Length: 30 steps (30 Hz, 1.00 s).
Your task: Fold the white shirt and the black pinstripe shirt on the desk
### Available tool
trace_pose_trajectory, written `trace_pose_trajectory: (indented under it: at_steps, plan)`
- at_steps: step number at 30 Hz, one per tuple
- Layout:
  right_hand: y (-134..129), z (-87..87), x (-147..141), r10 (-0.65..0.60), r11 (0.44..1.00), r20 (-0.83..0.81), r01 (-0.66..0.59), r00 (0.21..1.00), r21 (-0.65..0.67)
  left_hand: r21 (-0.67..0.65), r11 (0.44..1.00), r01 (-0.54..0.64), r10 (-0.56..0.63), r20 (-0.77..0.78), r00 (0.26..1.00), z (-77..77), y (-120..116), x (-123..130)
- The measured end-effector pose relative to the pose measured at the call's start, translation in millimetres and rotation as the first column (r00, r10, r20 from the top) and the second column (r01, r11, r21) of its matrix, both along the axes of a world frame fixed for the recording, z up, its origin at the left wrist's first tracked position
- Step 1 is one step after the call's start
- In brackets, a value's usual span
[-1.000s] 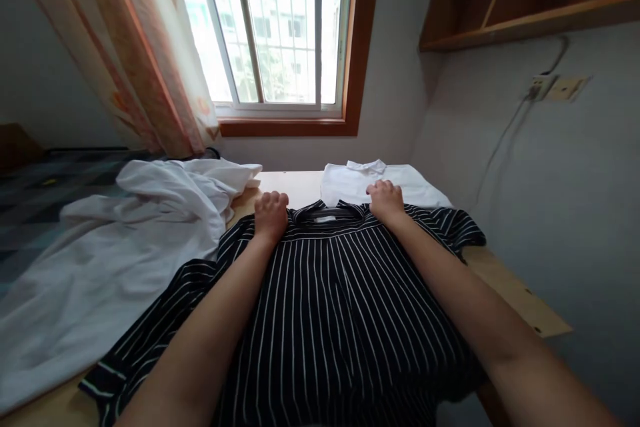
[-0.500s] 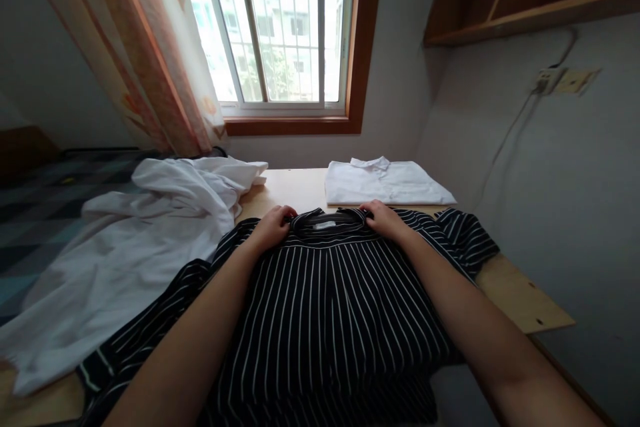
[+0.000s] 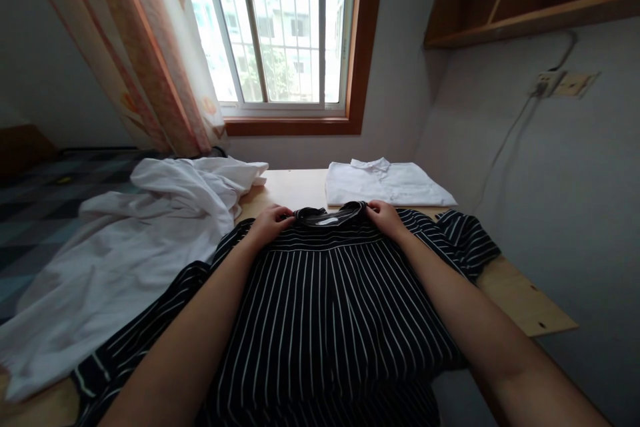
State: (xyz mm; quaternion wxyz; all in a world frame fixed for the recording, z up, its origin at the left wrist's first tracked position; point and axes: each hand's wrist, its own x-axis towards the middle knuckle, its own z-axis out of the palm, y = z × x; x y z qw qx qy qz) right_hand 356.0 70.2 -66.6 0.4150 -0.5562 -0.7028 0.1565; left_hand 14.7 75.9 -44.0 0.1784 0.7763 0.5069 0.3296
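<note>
Seemingly adjusting a black, white-striped cloth shirt, pinching its collar with left hand and right hand, needing even tension.

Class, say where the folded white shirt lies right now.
In the head view, the folded white shirt lies right of centre on the wooden board, just beyond the striped shirt's collar.

Two hands, one striped shirt, two white cloths and one window show.
</note>
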Motion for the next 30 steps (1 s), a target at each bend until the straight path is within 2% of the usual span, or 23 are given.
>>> trace_pose_trajectory:
  at_steps: [4,8,10,12,14,16,18,20,22,26,28,30]
  plan:
    - [-6,12.6,-3,0.045,0.998,-0.225,-0.052,0.973,-0.022,0.06,0.996,-0.068,0.064,0.077,0.995,13.6,-7,11]
    - [-14,27.8,2,0.166,0.964,-0.53,-0.25,0.832,-0.091,0.087,0.995,-0.052,0.028,0.254,0.967,36.5,-18,16]
    - [-15,31.6,4,0.173,0.947,-0.577,-0.295,0.799,-0.125,0.073,0.996,-0.054,0.03,0.294,0.955,43.2,-21,18]
    - [-14,30.5,3,0.128,0.957,-0.513,-0.241,0.849,-0.16,0.052,0.993,-0.106,0.089,0.268,0.959,42.1,-19,22]
    - [-11,25.2,-1,0.017,0.988,-0.357,-0.07,0.934,-0.135,0.042,0.977,-0.207,0.197,0.174,0.965,33.4,-16,27]
    - [-9,18.6,-5,-0.136,0.991,-0.171,0.133,0.976,-0.03,0.093,0.944,-0.318,0.316,0.035,0.948,21.3,-14,33]
    - [-9,14.5,-9,-0.253,0.964,0.012,0.251,0.967,0.089,0.226,0.907,-0.354,0.383,-0.098,0.918,11.5,-17,39]
    - [-13,14.9,-12,-0.283,0.953,0.177,0.256,0.943,0.163,0.363,0.881,-0.303,0.39,-0.196,0.9,7.8,-23,45]
    - [-18,18.8,-16,-0.224,0.968,0.302,0.177,0.927,0.175,0.434,0.869,-0.236,0.365,-0.24,0.9,10.6,-32,52]
    - [-31,25.0,-30,-0.028,0.996,0.422,-0.012,0.906,0.092,0.5,0.851,-0.163,0.298,-0.203,0.933,23.2,-48,66]
    - [-33,24.1,-36,-0.012,0.996,0.449,-0.027,0.894,0.082,0.506,0.854,-0.123,0.268,-0.225,0.937,26.7,-52,69]
    - [-32,21.1,-38,-0.07,0.994,0.449,0.023,0.891,0.109,0.484,0.865,-0.131,0.283,-0.255,0.925,26.3,-52,68]
